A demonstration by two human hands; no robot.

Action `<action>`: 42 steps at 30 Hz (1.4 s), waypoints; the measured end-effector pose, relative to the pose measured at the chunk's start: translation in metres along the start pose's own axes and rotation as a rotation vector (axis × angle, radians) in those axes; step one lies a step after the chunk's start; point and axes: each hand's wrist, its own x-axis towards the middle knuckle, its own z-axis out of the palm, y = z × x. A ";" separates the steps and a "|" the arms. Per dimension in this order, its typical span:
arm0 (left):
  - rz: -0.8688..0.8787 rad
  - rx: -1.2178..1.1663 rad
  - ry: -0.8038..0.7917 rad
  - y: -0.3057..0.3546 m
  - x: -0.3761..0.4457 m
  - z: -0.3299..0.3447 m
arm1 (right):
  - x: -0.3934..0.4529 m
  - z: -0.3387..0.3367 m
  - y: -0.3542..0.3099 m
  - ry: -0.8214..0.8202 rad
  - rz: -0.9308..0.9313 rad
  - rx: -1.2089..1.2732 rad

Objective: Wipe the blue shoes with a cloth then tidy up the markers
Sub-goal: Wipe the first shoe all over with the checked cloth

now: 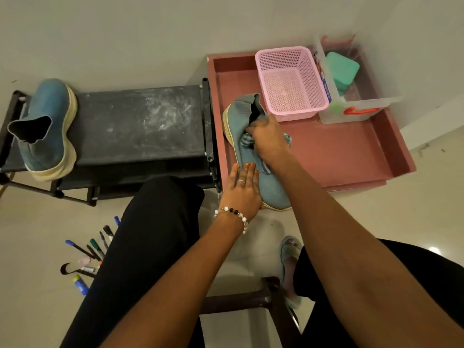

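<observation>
**We Wipe the Second Blue Shoe**

We are on the wiping step. Our left hand [242,190] lies flat with straight fingers on the soft blue slip-on shoe with a cream sole [251,156], holding it steady in the middle of the frame. Our right hand [270,140] curls around a striped blue-grey cloth [248,141] and presses it on the shoe.

The other blue shoe [46,129] sits on the dark shelf rack [140,121] at the upper left. The coloured marker pens [94,249] lie on the floor at the lower left, not yet tidied.

Next we probably need to rub along the whole shoe, then gather the markers.

The shoe rests on the edge of the big pink tray [339,151]. The pink mesh basket [291,84] looks empty. The clear plastic box [356,106] holds a green block [342,70].
</observation>
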 end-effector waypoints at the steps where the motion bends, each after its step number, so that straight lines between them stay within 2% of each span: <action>1: -0.002 -0.006 -0.004 0.000 0.000 0.001 | -0.002 0.000 0.002 0.001 -0.018 0.029; 5: -0.055 0.001 0.046 -0.001 -0.002 0.001 | -0.025 -0.007 0.009 -0.053 -0.067 0.091; 8: -0.015 -0.028 0.073 0.000 -0.003 0.000 | -0.061 -0.010 0.013 -0.139 -0.081 0.130; 14: -0.013 -0.041 0.093 0.003 -0.006 -0.004 | -0.129 -0.010 0.000 -0.184 -0.011 0.171; 18: -0.011 -0.037 0.114 0.005 -0.004 0.000 | -0.138 -0.010 0.004 -0.241 0.027 0.201; 20: -0.008 -0.041 0.132 0.004 -0.005 -0.001 | -0.131 -0.008 0.001 -0.186 0.028 0.173; 24: 0.005 0.002 0.148 0.003 -0.004 0.003 | -0.103 0.012 -0.007 0.057 0.010 0.190; 28: -0.012 0.005 0.150 0.001 -0.001 0.007 | -0.054 -0.001 -0.006 0.080 0.011 0.067; 31: 0.010 -0.002 0.095 -0.001 -0.002 0.009 | -0.012 0.000 -0.004 0.074 0.013 0.006; 34: 0.005 -0.004 0.090 -0.001 -0.003 0.006 | 0.013 0.003 0.000 -0.011 0.050 0.106; 36: 0.001 -0.022 0.093 -0.001 -0.003 0.006 | 0.009 -0.002 0.002 -0.032 -0.038 0.123; 38: -0.005 -0.040 0.103 -0.001 -0.004 0.006 | -0.006 -0.011 0.004 0.029 -0.109 0.113; 42: -0.006 -0.069 0.081 -0.001 -0.003 0.002 | -0.047 -0.014 -0.002 0.051 0.022 0.244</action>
